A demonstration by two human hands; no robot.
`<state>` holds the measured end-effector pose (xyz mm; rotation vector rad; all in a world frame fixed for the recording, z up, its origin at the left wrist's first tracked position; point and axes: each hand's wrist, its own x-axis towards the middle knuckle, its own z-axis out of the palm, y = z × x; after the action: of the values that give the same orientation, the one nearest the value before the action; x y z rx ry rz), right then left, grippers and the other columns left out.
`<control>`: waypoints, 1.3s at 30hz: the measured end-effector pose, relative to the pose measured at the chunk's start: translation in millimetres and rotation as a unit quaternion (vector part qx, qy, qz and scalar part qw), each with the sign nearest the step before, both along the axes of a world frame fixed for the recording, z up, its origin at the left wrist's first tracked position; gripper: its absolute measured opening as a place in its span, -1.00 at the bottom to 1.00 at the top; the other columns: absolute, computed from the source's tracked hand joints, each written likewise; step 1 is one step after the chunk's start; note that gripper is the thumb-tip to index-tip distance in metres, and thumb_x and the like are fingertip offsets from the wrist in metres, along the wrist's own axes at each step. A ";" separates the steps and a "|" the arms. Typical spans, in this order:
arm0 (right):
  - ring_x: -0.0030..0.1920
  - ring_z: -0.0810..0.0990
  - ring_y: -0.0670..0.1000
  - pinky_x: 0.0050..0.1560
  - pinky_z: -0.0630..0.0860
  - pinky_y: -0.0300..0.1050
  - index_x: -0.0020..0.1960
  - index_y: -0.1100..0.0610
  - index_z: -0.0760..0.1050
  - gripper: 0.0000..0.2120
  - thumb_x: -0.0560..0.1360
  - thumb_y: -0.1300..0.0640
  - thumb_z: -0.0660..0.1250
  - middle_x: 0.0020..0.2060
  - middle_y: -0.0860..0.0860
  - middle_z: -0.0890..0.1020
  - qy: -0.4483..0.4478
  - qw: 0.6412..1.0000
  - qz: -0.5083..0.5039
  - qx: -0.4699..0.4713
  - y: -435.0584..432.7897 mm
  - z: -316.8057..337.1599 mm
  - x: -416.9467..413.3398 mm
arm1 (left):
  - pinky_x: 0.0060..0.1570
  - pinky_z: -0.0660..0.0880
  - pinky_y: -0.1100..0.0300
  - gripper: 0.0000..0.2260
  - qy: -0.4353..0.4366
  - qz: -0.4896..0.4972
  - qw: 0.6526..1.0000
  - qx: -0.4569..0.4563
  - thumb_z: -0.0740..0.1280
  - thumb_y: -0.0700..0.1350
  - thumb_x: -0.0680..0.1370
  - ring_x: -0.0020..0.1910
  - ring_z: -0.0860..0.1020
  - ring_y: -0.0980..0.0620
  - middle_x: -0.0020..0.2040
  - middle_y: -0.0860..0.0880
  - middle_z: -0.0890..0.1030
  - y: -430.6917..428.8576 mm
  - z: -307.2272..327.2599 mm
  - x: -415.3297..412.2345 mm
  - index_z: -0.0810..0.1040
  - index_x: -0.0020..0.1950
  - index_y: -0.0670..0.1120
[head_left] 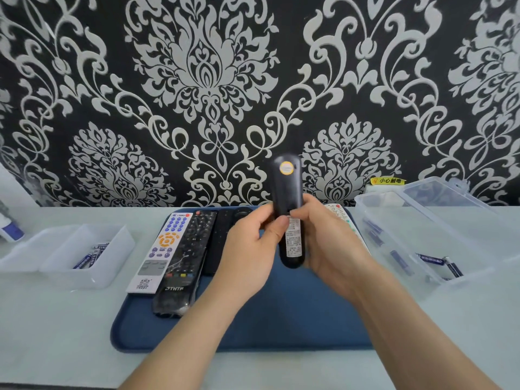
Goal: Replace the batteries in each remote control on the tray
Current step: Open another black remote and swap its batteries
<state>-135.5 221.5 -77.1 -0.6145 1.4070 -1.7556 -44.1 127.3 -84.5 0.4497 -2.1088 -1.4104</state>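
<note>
We hold the dark remote [286, 190] upright above the blue tray [281, 311], its back toward us. Our left hand [250, 249] and right hand [326, 243] both grip its lower half, thumbs seemingly on the battery cover; blur hides the seam.

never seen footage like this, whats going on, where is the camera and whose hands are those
No machine here: a person wears one wide-angle camera on the head, looking forward and down, so both arms enter from the bottom. The left hand and right hand together hold a black remote upright, its labelled back facing the camera. Beneath them a blue tray carries more remotes, among them a white remote and a plastic-wrapped remote. A clear tub on the left and an open clear box on the right hold batteries. All stands on a pale table.
</note>
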 end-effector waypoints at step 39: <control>-0.19 0.65 0.08 -0.06 0.47 0.03 0.05 0.12 0.40 -0.79 0.60 -0.01 0.13 -0.22 0.10 0.60 -0.183 0.981 -0.056 -0.027 8.7 4.8 -19.6 | -0.27 0.56 0.13 -0.79 0.015 -0.056 0.950 0.306 0.20 -0.38 0.55 -0.31 0.59 -0.05 -0.29 -0.10 0.54 -17.8 27.2 12.1 0.54 0.06 -0.16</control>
<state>-155.1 230.1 -72.3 -0.2259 1.1579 -1.8862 -32.0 109.5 -57.3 0.5409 -1.6574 -2.1229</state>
